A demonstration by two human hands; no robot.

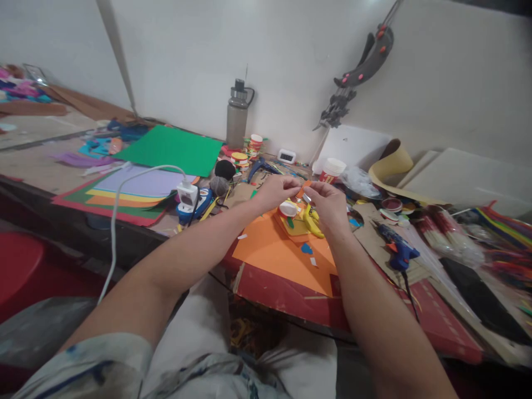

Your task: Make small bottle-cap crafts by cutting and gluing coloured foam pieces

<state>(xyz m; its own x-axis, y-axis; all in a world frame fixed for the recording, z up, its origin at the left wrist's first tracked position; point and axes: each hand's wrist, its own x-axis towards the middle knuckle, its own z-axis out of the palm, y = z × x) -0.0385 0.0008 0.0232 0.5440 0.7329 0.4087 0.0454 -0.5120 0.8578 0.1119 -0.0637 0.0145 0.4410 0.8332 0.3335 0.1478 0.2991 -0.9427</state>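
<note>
My left hand (279, 192) is closed in a pinch at the left edge of a small orange piece (306, 185), perhaps foam or paper. My right hand (330, 204) pinches the same piece from the right, with a small whitish bit (306, 197) by its fingertips. Just below them are a white-topped round tub or lid (288, 208) and yellow-handled scissors (312, 223). These rest over an orange sheet (266, 244), where a blue cutout (306, 248) and small white scraps also lie.
A blue glue gun (401, 252) lies on cardboard at right, near a black phone-like slab (484, 299). Coloured sheets (137, 185) and a blue power strip (194, 206) with a white cable are at left. A grey bottle (236, 117) stands by the wall.
</note>
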